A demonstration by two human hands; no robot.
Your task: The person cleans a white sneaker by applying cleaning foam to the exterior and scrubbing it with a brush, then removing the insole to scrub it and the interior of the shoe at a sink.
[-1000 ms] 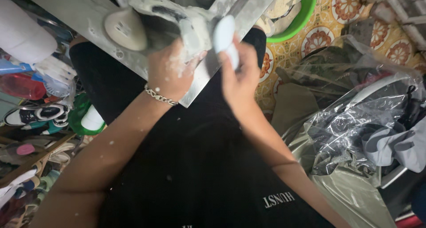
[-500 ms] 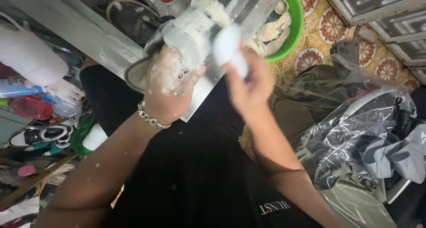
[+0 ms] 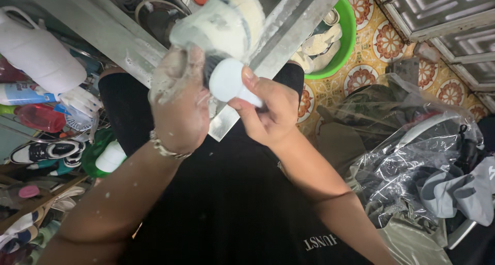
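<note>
Suds coat the shoe (image 3: 227, 22), a pale sneaker held up over the metal worktop (image 3: 77, 22), and the left hand (image 3: 178, 108) is clamped round its lower end, fingers wet and foamy. Right hand (image 3: 265, 108) is closed on a white-handled brush (image 3: 229, 82), bristle end pressed against the shoe just beside the left fingers. Both hands sit close together above the person's black apron (image 3: 216, 208).

Slippery grip here: with that much lather the sneaker could, I reckon, twist out of the left hand and drop onto the worktop edge, and the brush could skid onto the knuckles.

Crowded all around. Green basin (image 3: 344, 48) with more pale shoes stands on the patterned floor tiles (image 3: 361, 77) beyond the right hand. Clear plastic bags (image 3: 412, 156) of clothing pile up on the right. On the left, a white jug (image 3: 38, 59), a spray bottle (image 3: 31, 92) and 1 black-and-white sneaker (image 3: 46, 150) crowd the floor, leaving little room.
</note>
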